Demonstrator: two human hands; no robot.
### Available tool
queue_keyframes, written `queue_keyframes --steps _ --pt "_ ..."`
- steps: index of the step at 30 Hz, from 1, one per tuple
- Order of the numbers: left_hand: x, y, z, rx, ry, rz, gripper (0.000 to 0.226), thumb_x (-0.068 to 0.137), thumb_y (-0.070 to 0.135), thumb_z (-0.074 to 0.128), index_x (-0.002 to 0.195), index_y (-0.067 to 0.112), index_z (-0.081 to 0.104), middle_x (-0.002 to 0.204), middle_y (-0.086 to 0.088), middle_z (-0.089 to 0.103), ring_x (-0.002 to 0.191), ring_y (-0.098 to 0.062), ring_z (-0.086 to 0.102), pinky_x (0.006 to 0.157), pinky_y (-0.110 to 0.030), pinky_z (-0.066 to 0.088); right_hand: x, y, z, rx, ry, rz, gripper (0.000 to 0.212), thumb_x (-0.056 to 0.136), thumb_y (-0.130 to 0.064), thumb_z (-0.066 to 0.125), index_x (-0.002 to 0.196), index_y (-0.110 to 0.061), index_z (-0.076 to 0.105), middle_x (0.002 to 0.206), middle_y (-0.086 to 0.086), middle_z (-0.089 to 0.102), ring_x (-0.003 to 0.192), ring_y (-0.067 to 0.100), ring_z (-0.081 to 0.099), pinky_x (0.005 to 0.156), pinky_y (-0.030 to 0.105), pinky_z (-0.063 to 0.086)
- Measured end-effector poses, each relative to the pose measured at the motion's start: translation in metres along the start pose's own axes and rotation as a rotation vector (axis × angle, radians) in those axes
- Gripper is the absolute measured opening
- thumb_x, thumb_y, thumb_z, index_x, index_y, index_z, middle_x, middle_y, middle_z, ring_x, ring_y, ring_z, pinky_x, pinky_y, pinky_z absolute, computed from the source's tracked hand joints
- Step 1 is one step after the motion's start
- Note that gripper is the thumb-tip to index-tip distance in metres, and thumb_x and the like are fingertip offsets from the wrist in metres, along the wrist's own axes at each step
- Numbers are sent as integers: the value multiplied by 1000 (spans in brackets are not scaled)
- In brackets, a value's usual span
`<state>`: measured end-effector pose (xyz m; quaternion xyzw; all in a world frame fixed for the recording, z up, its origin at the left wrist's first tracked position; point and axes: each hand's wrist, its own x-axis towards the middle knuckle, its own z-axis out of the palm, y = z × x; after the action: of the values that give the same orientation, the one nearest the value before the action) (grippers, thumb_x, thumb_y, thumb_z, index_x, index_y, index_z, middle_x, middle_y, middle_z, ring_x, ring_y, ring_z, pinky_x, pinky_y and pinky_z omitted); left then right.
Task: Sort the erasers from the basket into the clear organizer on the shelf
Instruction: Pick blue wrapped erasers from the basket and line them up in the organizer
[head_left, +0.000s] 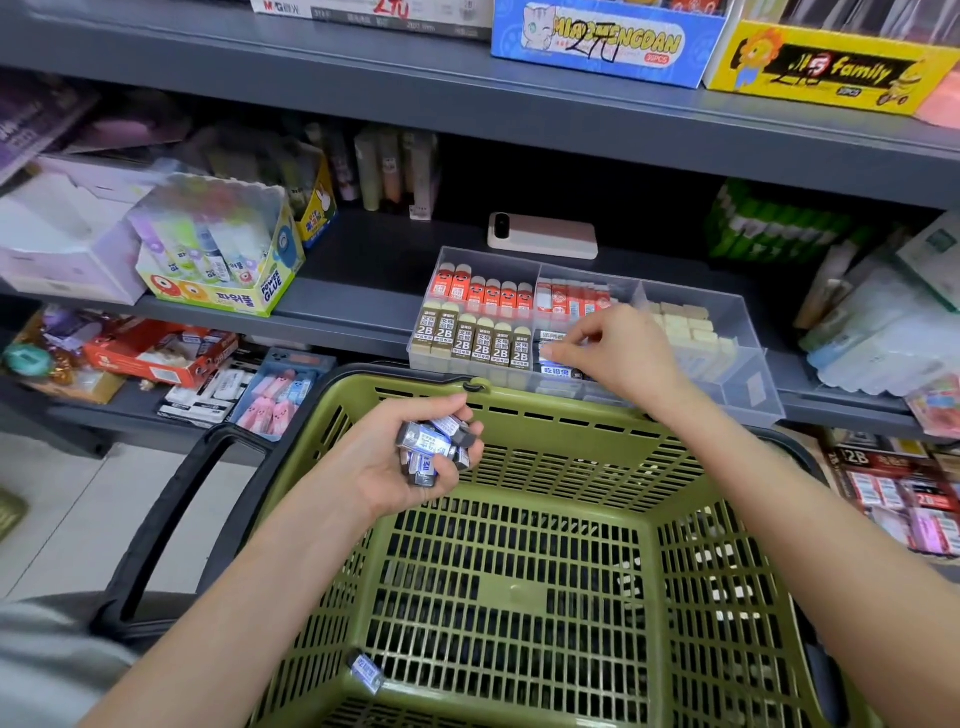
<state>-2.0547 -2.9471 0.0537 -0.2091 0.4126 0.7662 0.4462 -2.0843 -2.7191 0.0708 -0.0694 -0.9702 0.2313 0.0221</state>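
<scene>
The erasers (434, 449) are small blocks in glossy blue-and-white sleeves with dark ends showing. A loose bunch lies in the left hand (387, 467), fingers curled up round it, over the far rim of the basket (571, 421). The right hand (623, 358), at 1 o'clock from the left, pinches one eraser (551, 347) over the middle front cell of the organizer (753, 395), where like ones already lie. A stray (367, 673) rests in the basket's near corner, at 7 o'clock.

The bunch looks heaped and the sleeves slick, so a tilt of the palm could likely spill some back into the basket or over its rim to the floor. The right knuckles work close to the thin clear dividers. A careless push might topple the upright 2B row (470, 338) at 9 o'clock, or drop the eraser in the wrong cell. The organizer is hard clear plastic, set at the front of the shelf (353, 306). The basket is a rigid olive lattice.
</scene>
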Motion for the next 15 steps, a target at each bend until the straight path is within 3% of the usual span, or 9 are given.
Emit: queue_keyframes --steps 3,6,8,9,12,15 --pt "1 0 -1 -11 -1 -8 10 64 13 73 60 5 68 75 -10 66 58 -19 61 36 -17 40 -4 -6 -6 120 32 1 26 82 -47 64 80 -21 69 60 -17 48 58 0 44 61 24 37" --pt "1 0 -1 -16 -11 -8 10 63 13 74 60 5 69 76 -10 66 58 -19 61 36 -17 40 1 -8 -22 757 56 206 19 93 -24 54 79 -14 61 54 -7 47 45 1 44 53 19 37" --pt "2 0 -1 -20 -17 -9 10 60 12 76 60 5 69 76 -10 66 58 -19 61 35 -17 40 7 -8 -30 1206 -31 348 19 89 4 42 85 -5 59 61 5 47 53 12 48 49 23 44" --pt "2 -1 -1 -22 -18 -9 11 58 12 76 60 5 69 76 -10 66 59 -19 61 35 -17 40 8 -7 -32 1318 -73 392 26 84 13 36 88 -1 57 67 6 46 58 16 47 49 25 46" --pt "2 -2 0 -23 -14 -12 11 57 12 76 60 5 69 77 -10 66 60 -19 61 35 -18 40 11 -7 -28 1376 -97 417 35 84 23 31 104 6 55 82 9 44 72 18 51 65 30 53" --pt "2 -3 1 -26 -16 -17 9 63 12 73 60 4 68 76 -11 66 59 -20 61 35 -18 40 11 -9 -16 1324 11 418 31 85 16 49 114 5 54 85 12 57 72 18 62 72 28 56"
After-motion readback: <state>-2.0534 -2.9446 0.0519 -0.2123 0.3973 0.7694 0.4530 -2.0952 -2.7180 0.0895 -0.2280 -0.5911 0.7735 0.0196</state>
